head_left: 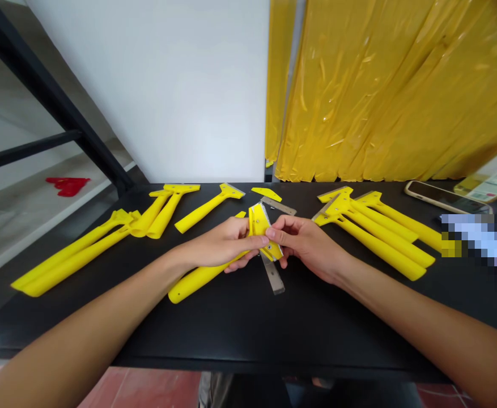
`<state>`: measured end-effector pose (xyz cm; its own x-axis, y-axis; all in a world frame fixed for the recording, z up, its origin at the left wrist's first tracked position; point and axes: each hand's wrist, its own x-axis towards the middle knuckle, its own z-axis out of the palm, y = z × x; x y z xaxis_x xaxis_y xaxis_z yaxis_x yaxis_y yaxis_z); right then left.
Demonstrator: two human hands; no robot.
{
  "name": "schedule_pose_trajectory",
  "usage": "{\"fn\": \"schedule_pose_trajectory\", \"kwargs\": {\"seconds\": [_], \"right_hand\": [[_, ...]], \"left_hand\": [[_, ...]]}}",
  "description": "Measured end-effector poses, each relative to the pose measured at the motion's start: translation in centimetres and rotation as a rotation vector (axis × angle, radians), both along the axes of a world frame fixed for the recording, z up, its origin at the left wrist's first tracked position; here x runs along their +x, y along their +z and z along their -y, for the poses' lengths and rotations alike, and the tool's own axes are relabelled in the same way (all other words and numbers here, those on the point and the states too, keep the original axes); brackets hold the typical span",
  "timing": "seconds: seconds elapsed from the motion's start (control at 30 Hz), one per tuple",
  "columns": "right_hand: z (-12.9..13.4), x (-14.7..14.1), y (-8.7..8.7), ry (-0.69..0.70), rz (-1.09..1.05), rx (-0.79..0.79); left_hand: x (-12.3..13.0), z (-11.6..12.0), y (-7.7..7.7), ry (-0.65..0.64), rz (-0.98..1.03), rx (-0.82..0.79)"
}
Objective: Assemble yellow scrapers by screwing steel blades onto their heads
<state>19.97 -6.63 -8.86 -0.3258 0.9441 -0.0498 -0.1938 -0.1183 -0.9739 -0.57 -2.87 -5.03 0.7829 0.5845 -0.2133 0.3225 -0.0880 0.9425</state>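
Note:
Both hands meet over the middle of the dark table at a yellow scraper head with a pale metal edge and small screws. My left hand grips it from the left, thumb lying across its face. From the right, my right hand pinches it between thumb and fingers. A yellow handle passes beneath my left hand; I cannot tell whether it joins the held head. Just below the hands lies a flat metal blade. Beyond them are another metal strip and a loose yellow plate.
Several yellow scrapers lie at the left and right of the black table; one scraper lies behind my left hand. A phone is at the right. A red object sits on the left shelf.

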Motion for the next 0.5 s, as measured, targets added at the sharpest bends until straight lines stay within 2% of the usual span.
{"fn": "schedule_pose_trajectory", "kwargs": {"seconds": [0.13,0.33,0.5], "right_hand": [[0.14,0.04,-0.04,-0.007,0.047,0.031],[-0.04,0.74,0.45,0.086,0.058,0.044],[-0.09,0.84,0.65,0.094,0.09,0.058]], "left_hand": [[-0.16,-0.1,-0.03,-0.014,-0.01,-0.007],[-0.2,-0.17,-0.06,0.025,-0.003,-0.068],[-0.42,-0.28,-0.18,-0.004,-0.009,-0.068]]}}
